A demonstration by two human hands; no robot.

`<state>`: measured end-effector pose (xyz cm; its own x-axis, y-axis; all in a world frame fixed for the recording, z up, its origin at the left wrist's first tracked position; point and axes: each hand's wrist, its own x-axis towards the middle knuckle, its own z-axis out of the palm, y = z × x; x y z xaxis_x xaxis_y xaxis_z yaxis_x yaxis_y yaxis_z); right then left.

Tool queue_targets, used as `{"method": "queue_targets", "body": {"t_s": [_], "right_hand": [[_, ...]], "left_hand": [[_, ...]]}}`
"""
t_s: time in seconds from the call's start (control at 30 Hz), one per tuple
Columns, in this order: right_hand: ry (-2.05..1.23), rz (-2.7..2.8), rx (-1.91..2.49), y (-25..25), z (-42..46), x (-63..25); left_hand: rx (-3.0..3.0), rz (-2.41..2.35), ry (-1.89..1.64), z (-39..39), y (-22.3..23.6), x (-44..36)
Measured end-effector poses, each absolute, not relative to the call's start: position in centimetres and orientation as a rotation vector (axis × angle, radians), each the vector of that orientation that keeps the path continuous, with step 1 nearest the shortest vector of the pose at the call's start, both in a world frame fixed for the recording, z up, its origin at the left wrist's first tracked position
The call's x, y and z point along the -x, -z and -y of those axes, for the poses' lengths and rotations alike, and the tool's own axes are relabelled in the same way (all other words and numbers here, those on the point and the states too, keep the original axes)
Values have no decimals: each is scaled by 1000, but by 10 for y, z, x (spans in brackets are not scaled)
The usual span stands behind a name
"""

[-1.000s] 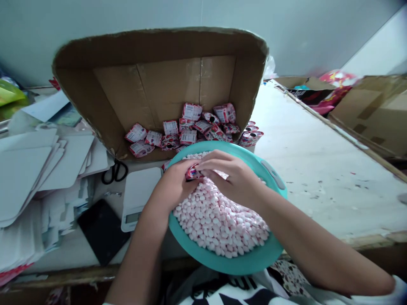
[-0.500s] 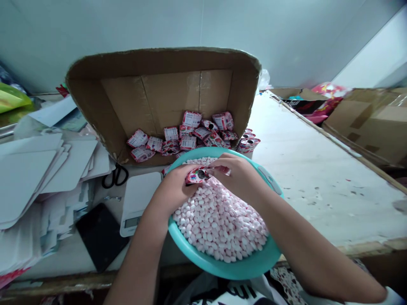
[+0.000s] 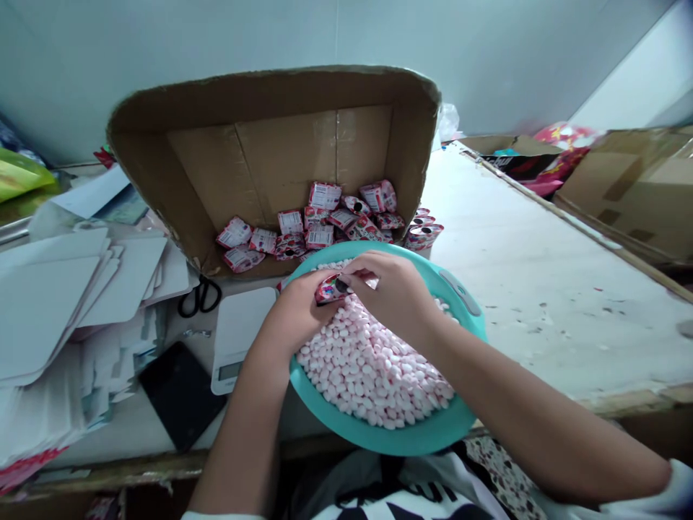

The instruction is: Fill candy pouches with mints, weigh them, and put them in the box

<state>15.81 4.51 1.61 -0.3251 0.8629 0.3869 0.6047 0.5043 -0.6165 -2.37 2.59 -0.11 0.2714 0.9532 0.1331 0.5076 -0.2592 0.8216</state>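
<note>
My left hand [image 3: 297, 309] is wrapped around a small red-and-pink printed candy box [image 3: 327, 291], its dark round opening facing up. Closed in a pinch, my right hand [image 3: 398, 290] has its fingertips right at that opening; whatever they hold is too small or hidden to make out. Both hands are over a turquoise basin [image 3: 373, 439] heaped with pale pink candies [image 3: 373, 379]. Behind it, a cardboard box [image 3: 216, 148] lies with its open side toward me, and several similar candy boxes [image 3: 319, 236] are piled inside.
Left of the basin lie a white digital scale [image 3: 243, 325], a black flat pad [image 3: 181, 393], black-handled scissors [image 3: 200, 297] and stacks of white card [image 3: 48, 282]. More small boxes [image 3: 424, 235] stand right of the carton. Larger cardboard boxes [image 3: 633, 195] are beyond the white tabletop [image 3: 541, 289].
My right fingertips have shifted left, onto the opening of the candy box. The left hand keeps its grip. The whole view has shifted slightly, with the basin appearing a little higher.
</note>
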Motion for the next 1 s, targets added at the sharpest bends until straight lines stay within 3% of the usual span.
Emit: {"method": "queue_targets", "body": {"t_s": [0.7, 0.9, 1.0], "right_hand": [[-737, 2050, 1164, -17, -54, -169], [-602, 1971, 1033, -21, -47, -161], [-417, 1982, 1085, -28, -79, -176]], "left_hand": [[-1801, -1245, -932, -22, -2, 25], [-1762, -1240, -1099, -23, 2, 24], [-1612, -1498, -1303, -11, -6, 42]]}}
